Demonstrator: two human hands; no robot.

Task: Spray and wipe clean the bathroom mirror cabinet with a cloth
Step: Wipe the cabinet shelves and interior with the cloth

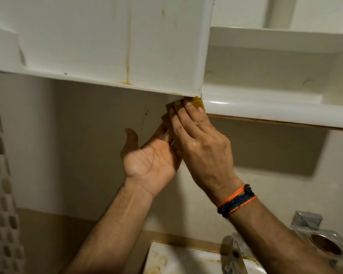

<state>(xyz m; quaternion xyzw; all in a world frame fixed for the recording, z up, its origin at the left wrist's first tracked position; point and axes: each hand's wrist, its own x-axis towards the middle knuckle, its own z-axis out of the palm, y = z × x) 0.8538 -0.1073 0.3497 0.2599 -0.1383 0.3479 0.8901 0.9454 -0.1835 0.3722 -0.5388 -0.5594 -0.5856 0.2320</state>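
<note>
Head camera: we look up at the underside of a white bathroom mirror cabinet (99,42), its open door swung toward us and streaked with an orange-brown drip that pools at the lower edge. At about one o'clock from the frame's centre, our right hand (202,143) presses a yellow-brown cloth (197,102) up against the bottom corner where the door meets the cabinet's rounded lower shelf (275,113). The fingers lie nearly straight and close together over the cloth, pinning it to the plastic; most of the cloth is hidden behind them. An orange-and-dark braided wristband (236,200) circles that wrist.

Just beside it, at nine o'clock from the right hand, our left hand (149,161) is raised palm-up, thumb spread wide; its fingers run behind the right hand, and we cannot tell whether they touch the cloth.

At six o'clock, a stained white sink (178,260) shows along the bottom edge, with a metal tap (232,254) above it. At four o'clock, a wall-mounted holder (323,242) sits at the right. A patterned curtain (0,194) hangs at nine o'clock.
</note>
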